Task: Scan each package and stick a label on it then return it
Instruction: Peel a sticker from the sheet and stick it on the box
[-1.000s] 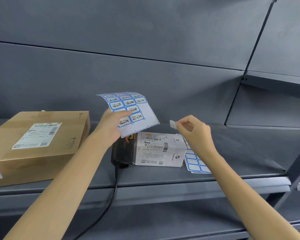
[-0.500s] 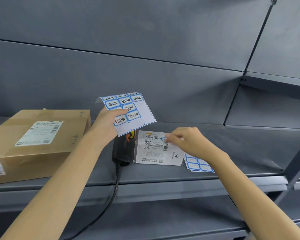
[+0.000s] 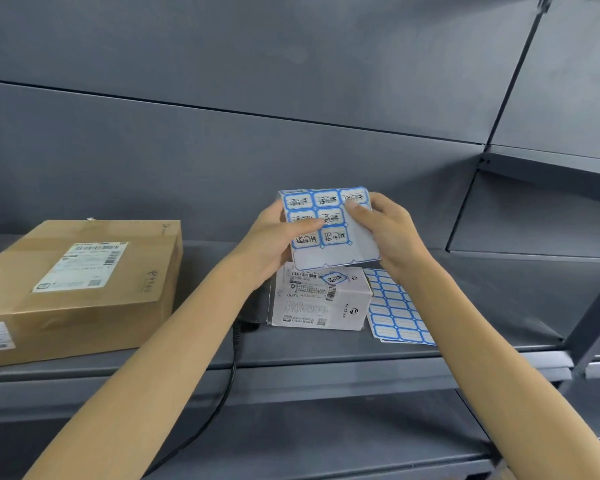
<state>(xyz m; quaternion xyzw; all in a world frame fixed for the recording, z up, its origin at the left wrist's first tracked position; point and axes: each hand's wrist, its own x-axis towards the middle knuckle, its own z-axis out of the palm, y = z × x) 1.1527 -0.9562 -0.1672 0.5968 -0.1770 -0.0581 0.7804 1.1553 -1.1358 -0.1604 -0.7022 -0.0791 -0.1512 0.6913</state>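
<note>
A: Where's the package [image 3: 321, 299]?

B: The small white one lies flat on the shelf [image 3: 326, 351], just below the hands. It already wears a blue-edged label [image 3: 334, 278] near its top edge, beside the barcode.

A: So the sticking looks done for that one?

B: I'd judge so. Both hands hold the sheet [image 3: 328, 226] above the package. The left hand [image 3: 274, 237] grips its left side, thumb laid across the middle row. The right hand [image 3: 385, 230] pinches the upper right corner, fingertips over the top-right label.

A: Peeling the next one?

B: Likely, though it may only be steadying the sheet. If peeling, lift a corner of one label with a nail while the left thumb keeps the backing flat, so the neighbours don't come up too.

A: What else is near?

B: A blank sheet [image 3: 397, 313] of blue-bordered labels lies touching the package's right side. A dark scanner [image 3: 250, 317] sits just left of it, mostly hidden by the left forearm, its cable [image 3: 222, 403] hanging over the shelf's front. The brown box [image 3: 80, 289] sits well to the left.

A: Any risk?

B: The white package still needs returning; don't let the fresh label curl onto the fingers first.
</note>
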